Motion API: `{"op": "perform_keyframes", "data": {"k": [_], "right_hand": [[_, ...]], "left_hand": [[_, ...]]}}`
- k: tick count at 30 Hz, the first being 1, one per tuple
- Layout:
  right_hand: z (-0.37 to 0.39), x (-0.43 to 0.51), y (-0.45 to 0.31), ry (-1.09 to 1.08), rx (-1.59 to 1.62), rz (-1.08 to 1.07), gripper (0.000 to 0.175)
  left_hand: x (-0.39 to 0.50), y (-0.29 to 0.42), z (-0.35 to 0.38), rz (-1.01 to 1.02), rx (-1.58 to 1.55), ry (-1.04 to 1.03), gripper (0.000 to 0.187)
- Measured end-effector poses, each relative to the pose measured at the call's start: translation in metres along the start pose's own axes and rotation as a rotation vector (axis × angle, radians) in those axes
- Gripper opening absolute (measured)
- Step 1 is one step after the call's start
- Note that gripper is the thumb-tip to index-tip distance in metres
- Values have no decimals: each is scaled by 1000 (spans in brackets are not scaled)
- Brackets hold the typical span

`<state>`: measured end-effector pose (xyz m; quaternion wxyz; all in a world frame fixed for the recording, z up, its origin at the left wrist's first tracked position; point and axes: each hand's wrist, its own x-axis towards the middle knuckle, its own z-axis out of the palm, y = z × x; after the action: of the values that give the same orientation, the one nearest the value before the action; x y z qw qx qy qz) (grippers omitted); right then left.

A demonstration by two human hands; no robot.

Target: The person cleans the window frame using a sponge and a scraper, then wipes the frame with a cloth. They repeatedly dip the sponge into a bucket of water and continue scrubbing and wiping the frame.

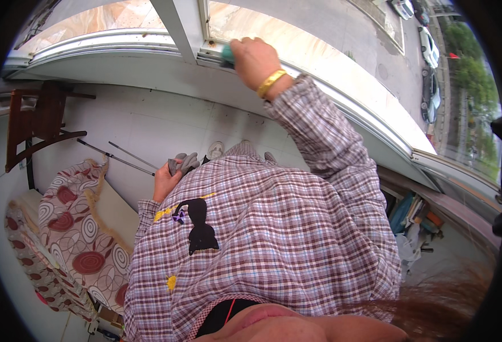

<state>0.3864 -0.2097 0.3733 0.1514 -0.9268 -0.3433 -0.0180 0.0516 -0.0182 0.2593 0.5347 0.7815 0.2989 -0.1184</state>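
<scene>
My right hand [255, 62], with a yellow bracelet at its wrist, is closed around a green cleaning tool [228, 54] whose dark lower edge meets the white window track [210, 54]. The tool's exact kind is hidden by my fingers. Close to my body on the left, my left hand [165, 179] holds grey gloves [184, 163] in a bunch. A white upright window frame [178, 30] stands just left of the tool. Some brown dirt lies on the track near it.
A wooden chair [41, 117] and thin poles [118, 156] are at the left. A patterned sofa cover [75, 231] lies at lower left. Books and bags [409, 239] sit below the sill at right. Parked cars [430, 92] show outside, beyond the marble ledge [311, 55].
</scene>
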Motion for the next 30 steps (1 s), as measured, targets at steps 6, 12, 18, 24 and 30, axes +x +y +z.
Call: {"op": "perform_keyframes", "data": {"k": [6, 12, 18, 24, 30], "right_hand": [[13, 10, -23, 68, 130, -68, 19], [8, -50, -29, 175, 381, -73, 47], [-16, -77, -25, 323, 335, -10, 47], [-32, -98, 49, 229, 97, -18, 46], [-41, -99, 44, 254, 1, 46, 42]], "left_hand": [[13, 48, -6, 111, 7, 45, 22], [32, 114, 4, 121, -330, 37, 20], [30, 129, -2, 163, -381, 30, 17], [25, 111, -5, 112, -361, 83, 16], [23, 99, -4, 134, -365, 118, 17]]}}
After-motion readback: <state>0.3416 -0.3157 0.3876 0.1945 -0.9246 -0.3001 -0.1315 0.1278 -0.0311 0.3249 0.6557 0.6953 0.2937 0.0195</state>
